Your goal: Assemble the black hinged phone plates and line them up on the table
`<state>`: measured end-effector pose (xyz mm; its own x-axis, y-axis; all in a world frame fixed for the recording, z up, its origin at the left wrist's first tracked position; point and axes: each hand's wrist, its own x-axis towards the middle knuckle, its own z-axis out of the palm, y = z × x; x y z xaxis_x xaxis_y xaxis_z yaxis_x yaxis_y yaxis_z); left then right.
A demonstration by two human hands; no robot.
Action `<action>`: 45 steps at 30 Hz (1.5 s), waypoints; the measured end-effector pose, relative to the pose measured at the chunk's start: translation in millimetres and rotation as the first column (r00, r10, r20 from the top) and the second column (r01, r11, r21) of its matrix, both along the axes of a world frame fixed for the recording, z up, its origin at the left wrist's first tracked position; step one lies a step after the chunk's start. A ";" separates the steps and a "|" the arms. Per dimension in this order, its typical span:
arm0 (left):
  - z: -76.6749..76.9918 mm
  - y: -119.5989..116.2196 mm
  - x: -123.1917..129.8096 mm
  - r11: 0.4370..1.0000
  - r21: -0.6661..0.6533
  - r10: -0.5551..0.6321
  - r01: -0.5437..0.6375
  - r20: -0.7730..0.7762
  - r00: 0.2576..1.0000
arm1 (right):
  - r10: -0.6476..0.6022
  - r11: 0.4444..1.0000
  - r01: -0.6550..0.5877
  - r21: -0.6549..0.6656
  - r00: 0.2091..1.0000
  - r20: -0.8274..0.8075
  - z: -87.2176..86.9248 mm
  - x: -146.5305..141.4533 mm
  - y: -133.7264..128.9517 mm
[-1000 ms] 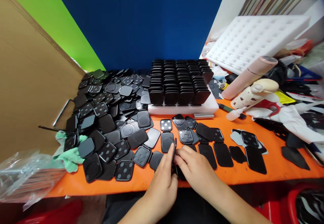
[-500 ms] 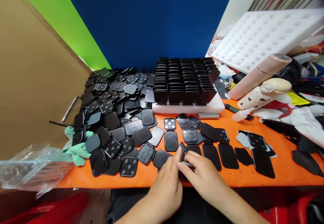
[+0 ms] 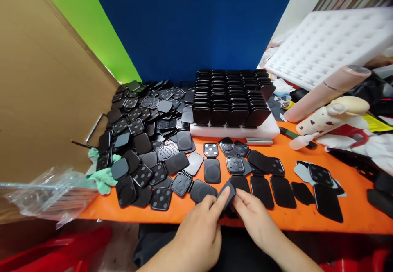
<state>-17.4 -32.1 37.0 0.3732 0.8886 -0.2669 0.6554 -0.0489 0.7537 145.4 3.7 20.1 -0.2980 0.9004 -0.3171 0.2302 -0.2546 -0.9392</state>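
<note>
Head view: your two bare hands meet over the near edge of the orange-covered bench [image 3: 101, 206].
Held piece: the dark grey, rounded-square flat piece [image 3: 231, 193] is tilted between your hands, near the middle; its underside is hidden.
Left hand: your left hand [image 3: 201, 225] has a narrow grip on that piece, forefinger laid along its face.
Right hand: your right hand [image 3: 258, 218] has a narrow grip at its right edge; the exact fingertip contact is partly hidden.
Loose pieces: a heap of black and grey flat pieces [image 3: 143, 143] spreads over the left side, some with round dots.
Stacked rows: black rounded plates [image 3: 230, 100] stand in close rows on a white foam block [image 3: 236, 131] at the far middle.
Metal bar: a short silver bar [image 3: 259, 141] lies just on the near side of the block.
Left edge: a mint-green cloth [image 3: 103, 178] lies near a clear plastic bag [image 3: 52, 194].
Right side: a pale pink cylinder [image 3: 325, 95] leans beside a cream patterned bottle [image 3: 316, 121].
</note>
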 end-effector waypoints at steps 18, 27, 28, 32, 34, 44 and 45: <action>-8.5 -14.0 -3.8 0.999 0.013 -0.033 0.034 -0.064 0.997 | 0.147 0.949 -0.230 0.215 0.928 0.342 27.3 2.2 4.6; -0.9 -9.0 1.8 0.997 0.074 0.031 -0.027 -0.053 0.998 | 0.042 0.983 -0.067 0.172 0.988 0.146 18.6 -4.0 3.7; -0.8 -7.6 2.1 0.996 0.056 0.064 -0.064 -0.012 0.998 | 0.034 0.983 -0.056 0.177 0.991 0.126 18.1 -5.4 4.3; -4.7 -1.5 2.4 0.978 -0.121 0.199 -0.170 0.295 0.935 | 0.039 0.998 -0.046 -0.048 0.990 -0.134 16.0 -11.8 6.4; -8.3 0.8 1.5 0.959 -0.220 0.262 -0.178 0.451 0.853 | 0.015 0.977 -0.067 -0.204 0.969 -0.248 15.4 -13.8 7.0; -1.8 1.1 -4.5 0.986 0.115 0.121 -0.121 0.011 0.993 | 0.204 0.907 -0.326 0.267 0.895 0.397 35.4 -10.0 8.7; -0.8 2.0 -4.4 0.988 0.122 0.100 -0.095 -0.041 0.994 | 0.229 0.897 -0.355 0.264 0.882 0.411 36.1 -10.2 7.6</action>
<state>-21.8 -30.0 36.1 0.2729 0.9466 -0.1714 0.6957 -0.0711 0.7148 135.2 11.3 56.2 -0.4852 0.8594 -0.1611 0.5830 0.1807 -0.7921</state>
